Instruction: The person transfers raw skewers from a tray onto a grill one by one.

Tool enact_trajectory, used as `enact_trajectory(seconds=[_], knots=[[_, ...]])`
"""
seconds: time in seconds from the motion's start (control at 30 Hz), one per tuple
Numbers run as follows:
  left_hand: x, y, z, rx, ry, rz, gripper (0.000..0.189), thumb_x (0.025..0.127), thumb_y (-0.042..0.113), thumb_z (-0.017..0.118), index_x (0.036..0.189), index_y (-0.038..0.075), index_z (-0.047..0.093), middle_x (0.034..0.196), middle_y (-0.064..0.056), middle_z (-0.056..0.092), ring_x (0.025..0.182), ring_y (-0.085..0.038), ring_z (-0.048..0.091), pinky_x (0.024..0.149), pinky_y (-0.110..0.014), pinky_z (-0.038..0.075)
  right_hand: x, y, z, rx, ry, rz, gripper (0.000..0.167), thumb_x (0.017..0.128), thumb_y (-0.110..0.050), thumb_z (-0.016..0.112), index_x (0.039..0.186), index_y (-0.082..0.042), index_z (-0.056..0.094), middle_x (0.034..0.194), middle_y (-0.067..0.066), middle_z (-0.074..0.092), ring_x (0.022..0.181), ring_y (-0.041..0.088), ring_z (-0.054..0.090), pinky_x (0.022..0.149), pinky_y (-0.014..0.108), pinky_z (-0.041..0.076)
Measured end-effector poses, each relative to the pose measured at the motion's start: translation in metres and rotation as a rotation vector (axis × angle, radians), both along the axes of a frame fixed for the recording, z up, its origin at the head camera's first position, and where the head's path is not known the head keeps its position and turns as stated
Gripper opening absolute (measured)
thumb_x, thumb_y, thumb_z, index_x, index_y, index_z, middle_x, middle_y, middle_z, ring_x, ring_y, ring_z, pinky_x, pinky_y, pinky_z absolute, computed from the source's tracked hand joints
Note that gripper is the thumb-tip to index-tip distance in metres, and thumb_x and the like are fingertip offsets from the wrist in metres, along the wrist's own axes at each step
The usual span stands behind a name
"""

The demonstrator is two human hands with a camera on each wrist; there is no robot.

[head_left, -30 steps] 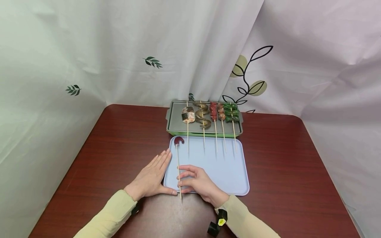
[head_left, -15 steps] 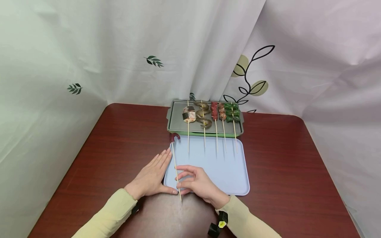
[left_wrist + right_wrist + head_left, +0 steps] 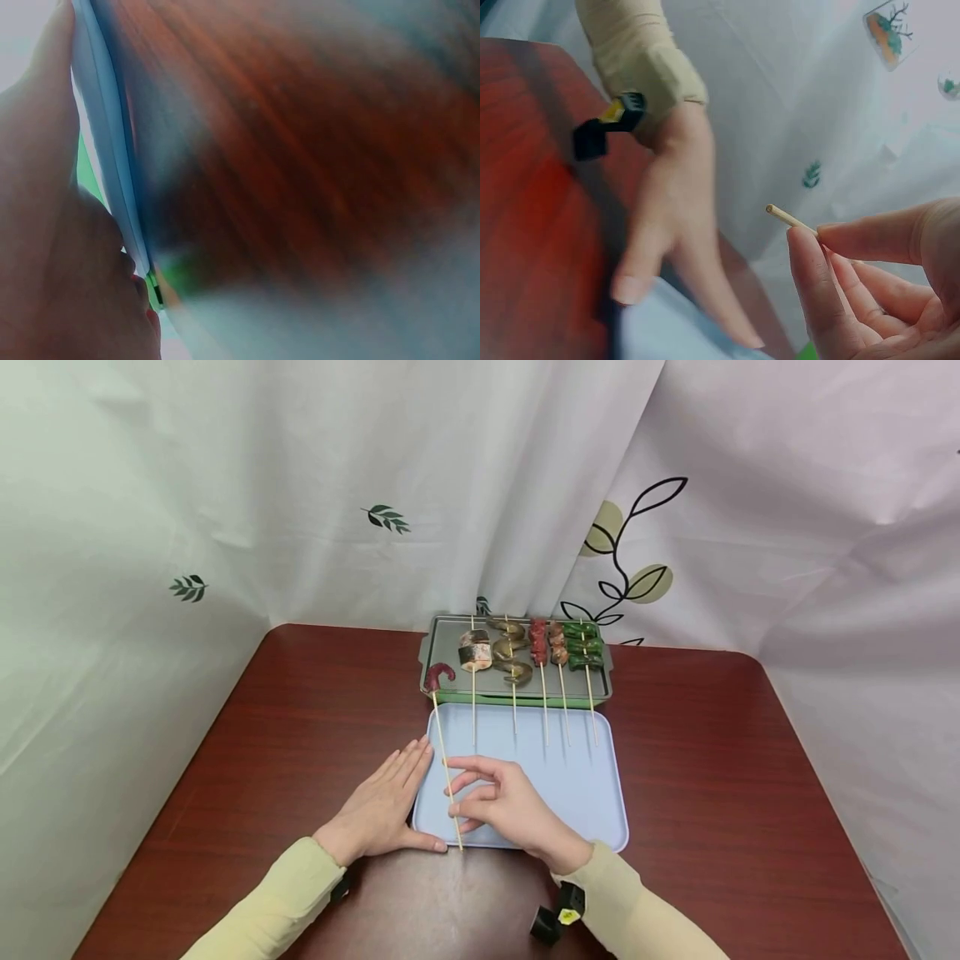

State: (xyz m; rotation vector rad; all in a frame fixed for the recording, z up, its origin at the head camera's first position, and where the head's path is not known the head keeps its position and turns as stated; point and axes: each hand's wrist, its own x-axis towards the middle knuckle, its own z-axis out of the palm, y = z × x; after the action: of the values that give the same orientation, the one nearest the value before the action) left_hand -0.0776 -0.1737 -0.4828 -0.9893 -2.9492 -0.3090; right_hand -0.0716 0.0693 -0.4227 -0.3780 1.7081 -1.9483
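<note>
My right hand (image 3: 502, 806) pinches the lower part of a wooden skewer (image 3: 441, 739) between thumb and fingers. A dark red, curled piece like an octopus tentacle (image 3: 437, 677) tops that skewer, over the front left corner of the grill pan (image 3: 442, 643). In the right wrist view the stick's blunt end (image 3: 780, 215) pokes out past the thumb and fingertips. My left hand (image 3: 386, 806) lies with straight fingers along the left edge of the light blue tray (image 3: 555, 793), thumb at its front left corner. The left wrist view shows that hand (image 3: 60, 225) against the tray's side.
Several skewers lie side by side on the pan, sticks reaching over the tray: a black-and-white chunk (image 3: 475, 652), curled brown-grey pieces (image 3: 512, 649), red meat (image 3: 537, 641), brown meat (image 3: 557, 643) and green pieces (image 3: 584, 646). A pale curtain (image 3: 360, 460) hangs behind the brown table (image 3: 712, 760).
The tentacle skewer has tilted left, then moved forward, its top passing from above the tray to the pan's front left corner. My right hand has shifted slightly forward; my left hand stays put.
</note>
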Motion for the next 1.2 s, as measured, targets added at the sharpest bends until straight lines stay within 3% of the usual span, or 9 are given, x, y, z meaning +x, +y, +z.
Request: enact_trajectory(seconds=[0.33,0.57,0.8,0.93,1.2], knots=[[-0.001,0.001,0.0,-0.073,-0.034,0.024,0.136,0.07,0.093,0.055,0.159,-0.005,0.023,0.167,-0.019,0.016,0.153,-0.032,0.016,0.123,-0.044,0.017,-0.029,0.01,0.038,0.033,0.12,-0.071,0.058,0.09,0.006,0.068,0.146,-0.002,0.053,0.113,0.019,0.063,0.087,0.022,0.072,0.073,0.046,0.062],[-0.001,0.001,0.0,-0.087,-0.028,0.025,0.137,0.07,0.095,0.052,0.159,-0.006,0.022,0.166,-0.02,0.017,0.153,-0.032,0.017,0.123,-0.044,0.017,-0.057,0.009,0.05,0.033,0.16,-0.115,0.056,0.091,0.008,0.067,0.145,-0.003,0.055,0.114,0.022,0.064,0.089,0.029,0.073,0.073,0.046,0.062],[-0.001,0.001,0.0,-0.086,-0.005,0.015,0.136,0.071,0.093,0.054,0.158,-0.007,0.024,0.166,-0.022,0.018,0.152,-0.033,0.019,0.122,-0.045,0.019,-0.087,-0.005,0.046,0.071,0.113,-0.147,0.057,0.091,0.008,0.07,0.144,-0.006,0.056,0.112,0.017,0.066,0.088,0.026,0.073,0.074,0.044,0.062],[-0.001,0.002,0.001,-0.09,-0.012,0.015,0.136,0.072,0.093,0.053,0.158,-0.007,0.023,0.166,-0.021,0.017,0.152,-0.033,0.019,0.122,-0.045,0.018,-0.101,-0.014,0.042,0.1,0.06,-0.157,0.057,0.09,0.009,0.07,0.144,-0.004,0.056,0.117,0.024,0.065,0.087,0.025,0.072,0.074,0.042,0.062],[-0.001,0.001,0.001,-0.092,-0.057,0.033,0.137,0.071,0.094,0.052,0.16,-0.005,0.019,0.167,-0.019,0.014,0.153,-0.031,0.014,0.123,-0.043,0.014,-0.121,-0.031,0.02,0.157,-0.017,-0.159,0.057,0.091,0.01,0.068,0.146,0.001,0.052,0.122,0.03,0.062,0.087,0.023,0.071,0.074,0.036,0.062]])
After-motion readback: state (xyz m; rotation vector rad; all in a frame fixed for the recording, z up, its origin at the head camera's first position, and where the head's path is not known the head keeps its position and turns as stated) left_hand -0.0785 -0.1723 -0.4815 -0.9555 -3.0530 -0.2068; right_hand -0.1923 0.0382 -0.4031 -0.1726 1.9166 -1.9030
